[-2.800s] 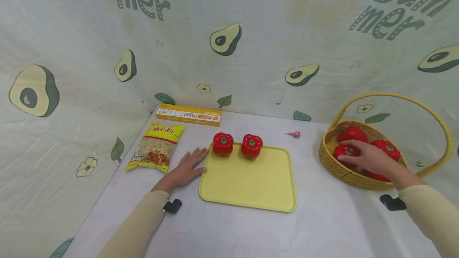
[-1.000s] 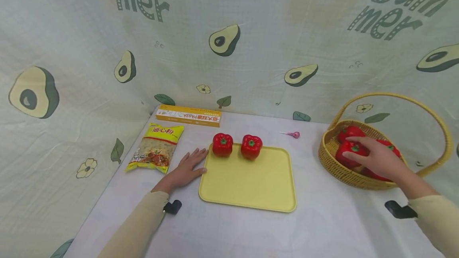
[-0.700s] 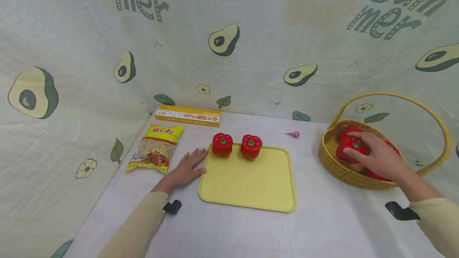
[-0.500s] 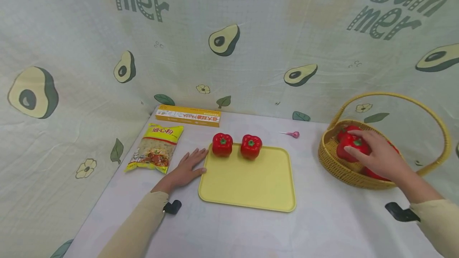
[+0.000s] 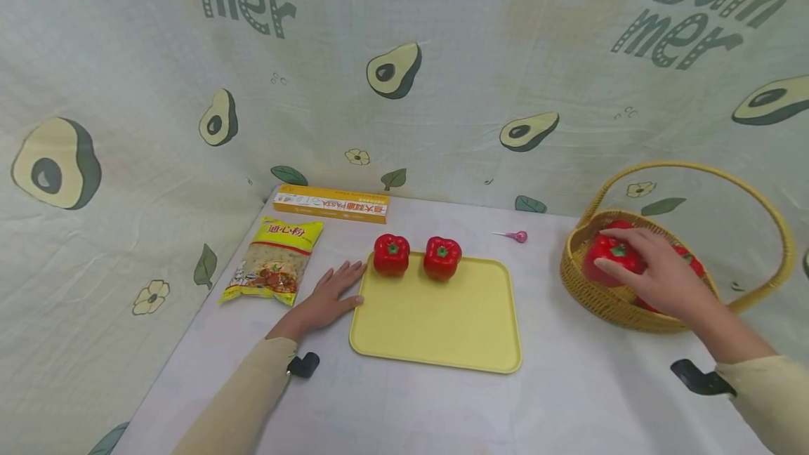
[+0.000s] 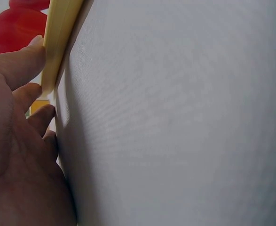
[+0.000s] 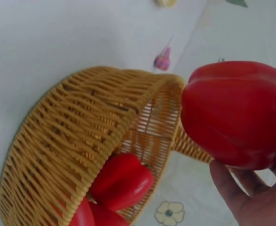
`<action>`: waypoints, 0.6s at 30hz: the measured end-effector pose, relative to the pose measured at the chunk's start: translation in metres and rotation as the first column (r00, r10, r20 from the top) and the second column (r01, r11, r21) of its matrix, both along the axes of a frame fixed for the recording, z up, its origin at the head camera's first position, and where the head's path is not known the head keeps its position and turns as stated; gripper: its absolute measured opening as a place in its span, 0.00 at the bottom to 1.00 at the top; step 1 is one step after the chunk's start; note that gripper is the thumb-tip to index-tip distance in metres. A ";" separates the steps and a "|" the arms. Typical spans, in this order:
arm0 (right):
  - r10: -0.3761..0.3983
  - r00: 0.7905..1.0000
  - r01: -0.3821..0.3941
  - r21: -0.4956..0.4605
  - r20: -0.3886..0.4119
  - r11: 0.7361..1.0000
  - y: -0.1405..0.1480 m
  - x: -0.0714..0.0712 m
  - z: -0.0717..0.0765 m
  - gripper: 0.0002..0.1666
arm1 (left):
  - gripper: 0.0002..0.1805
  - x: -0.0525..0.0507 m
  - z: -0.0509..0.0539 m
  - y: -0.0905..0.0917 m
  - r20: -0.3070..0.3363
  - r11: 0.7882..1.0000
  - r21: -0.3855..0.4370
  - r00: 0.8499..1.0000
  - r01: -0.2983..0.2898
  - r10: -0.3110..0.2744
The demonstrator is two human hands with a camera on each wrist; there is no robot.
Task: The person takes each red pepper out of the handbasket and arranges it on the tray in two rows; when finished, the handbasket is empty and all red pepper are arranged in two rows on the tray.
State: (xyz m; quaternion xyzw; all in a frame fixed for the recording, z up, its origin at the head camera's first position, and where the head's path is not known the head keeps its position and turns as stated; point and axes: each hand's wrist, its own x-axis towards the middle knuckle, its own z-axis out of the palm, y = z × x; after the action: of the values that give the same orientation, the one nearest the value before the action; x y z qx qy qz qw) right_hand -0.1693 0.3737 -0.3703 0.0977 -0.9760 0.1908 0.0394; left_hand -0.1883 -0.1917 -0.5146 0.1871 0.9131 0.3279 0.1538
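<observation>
My right hand (image 5: 666, 272) grips a red bell pepper (image 5: 614, 260) over the left part of the wicker basket (image 5: 594, 304). In the right wrist view the held pepper (image 7: 236, 114) is above the basket rim, with fingers around it, and other red peppers (image 7: 121, 181) lie inside. My left hand (image 5: 322, 300) rests flat with fingers spread at the left edge of the yellow tray (image 5: 436, 325); in the left wrist view its thumb touches the tray rim (image 6: 58, 44). Two red peppers, one at left (image 5: 392, 255) and one beside it (image 5: 442, 259), stand along the tray's far edge.
A yellow pasta bag (image 5: 274, 262) lies left of the tray, with a long pasta box (image 5: 330, 203) behind it. A small pink item (image 5: 520, 236) with a thin stick lies between tray and basket. The basket handle (image 5: 695, 166) arches upright. Printed cloth hangs behind.
The pepper in my right hand has risen from among the others and shifted slightly left within the basket area. My left hand and the tray have stayed put.
</observation>
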 end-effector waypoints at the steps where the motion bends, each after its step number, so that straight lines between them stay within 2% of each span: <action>1: 0.005 1.000 -0.005 -0.001 0.004 1.000 -0.002 0.001 0.000 0.42 | 0.40 0.000 0.000 0.000 0.001 1.000 -0.005 1.000 -0.002 0.002; 11: 0.016 0.998 -0.015 -0.011 0.060 1.000 -0.021 0.007 -0.006 0.46 | 0.40 0.000 0.000 -0.001 0.014 1.000 -0.007 1.000 -0.006 0.006; 18: 0.011 0.999 -0.010 -0.021 0.041 1.000 -0.033 0.010 -0.017 0.48 | 0.40 0.000 -0.001 -0.001 0.010 1.000 -0.005 1.000 -0.003 0.003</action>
State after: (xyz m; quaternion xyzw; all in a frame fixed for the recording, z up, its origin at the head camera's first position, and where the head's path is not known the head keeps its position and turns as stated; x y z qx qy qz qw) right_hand -0.1595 0.3404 -0.3871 0.0983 -0.9740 0.2030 0.0194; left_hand -0.1885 -0.1928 -0.5159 0.1839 0.9134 0.3269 0.1585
